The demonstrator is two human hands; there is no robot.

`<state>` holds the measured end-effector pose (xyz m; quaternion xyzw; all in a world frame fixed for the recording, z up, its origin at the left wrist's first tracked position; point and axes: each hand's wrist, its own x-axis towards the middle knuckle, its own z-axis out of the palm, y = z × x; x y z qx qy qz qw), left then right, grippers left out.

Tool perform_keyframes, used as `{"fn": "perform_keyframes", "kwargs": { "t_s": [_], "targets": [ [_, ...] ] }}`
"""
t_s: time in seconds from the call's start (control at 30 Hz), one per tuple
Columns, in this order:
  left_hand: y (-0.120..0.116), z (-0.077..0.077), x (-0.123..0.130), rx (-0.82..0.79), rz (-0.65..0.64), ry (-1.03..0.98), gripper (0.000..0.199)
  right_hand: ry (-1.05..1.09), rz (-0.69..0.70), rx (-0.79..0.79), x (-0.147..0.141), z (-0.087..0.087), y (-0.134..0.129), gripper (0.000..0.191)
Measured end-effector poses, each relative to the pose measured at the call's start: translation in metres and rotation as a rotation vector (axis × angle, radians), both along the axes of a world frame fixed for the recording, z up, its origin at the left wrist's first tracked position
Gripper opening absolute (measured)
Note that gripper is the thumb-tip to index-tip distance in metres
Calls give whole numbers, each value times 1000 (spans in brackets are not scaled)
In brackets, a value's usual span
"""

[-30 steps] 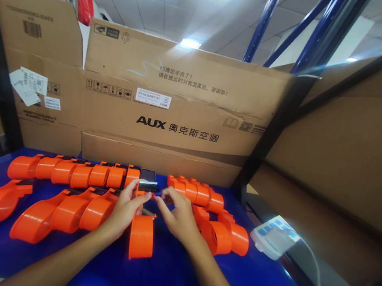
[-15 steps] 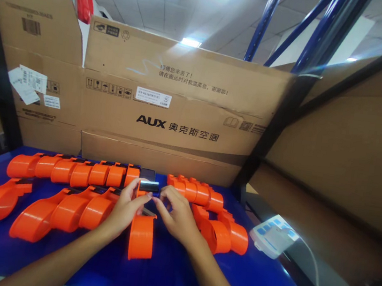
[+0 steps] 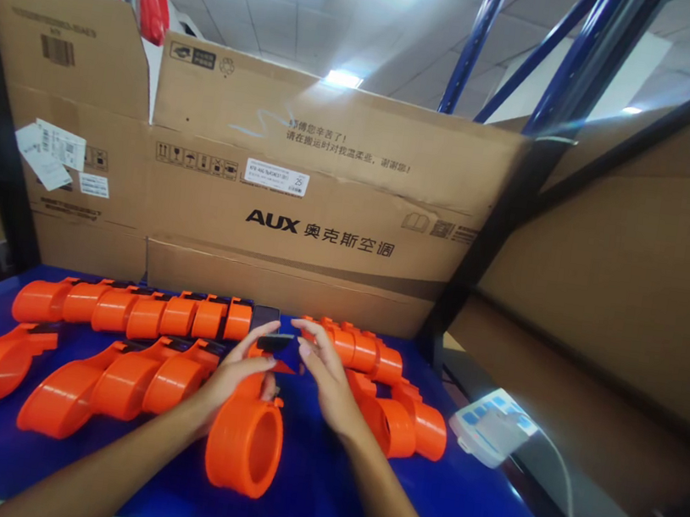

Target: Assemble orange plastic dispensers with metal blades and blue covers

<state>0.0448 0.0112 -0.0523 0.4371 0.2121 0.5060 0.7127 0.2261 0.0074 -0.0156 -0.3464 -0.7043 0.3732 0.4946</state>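
Note:
My left hand [image 3: 237, 372] is wrapped round the upper part of an orange plastic tape dispenser [image 3: 245, 448]. Its round ring hangs below the hand, tilted so that the hole shows towards the right. A dark blade plate [image 3: 275, 340] sits at the dispenser's top, between my two hands. Just right of that plate is my right hand [image 3: 328, 380], its fingers apart and holding nothing that I can see. A small red-orange piece [image 3: 286, 367] shows under the plate; what it belongs to is unclear.
Several orange dispensers [image 3: 145, 316] line the back left of the blue table [image 3: 160, 481], others [image 3: 122, 381] lie nearer. More orange pieces [image 3: 364, 349] stand at right. A dark box [image 3: 266, 317], a cardboard panel [image 3: 327, 205] and a white corded device [image 3: 493, 427] are also there.
The dispenser has turned in my left hand, so its ring now shows its open side and sits lower left. My right hand has come away from it with its fingers extended.

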Motion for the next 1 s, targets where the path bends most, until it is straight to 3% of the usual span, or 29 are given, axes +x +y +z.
{"fn": "perform_keyframes", "kwargs": {
  "t_s": [0.17,0.3,0.63,1.0],
  "targets": [
    [0,-7,-2,60,-214,-34,79,168,242,-182,2,0,1,40],
    [-9,-3,-4,82,-282,-63,76,255,191,-184,-2,-2,1,36],
    [-6,5,1,84,3,98,63,217,16,-44,-12,-8,4,39],
    [-5,7,1,71,71,119,62,78,-61,61,-15,-8,3,35]
  ]
}}
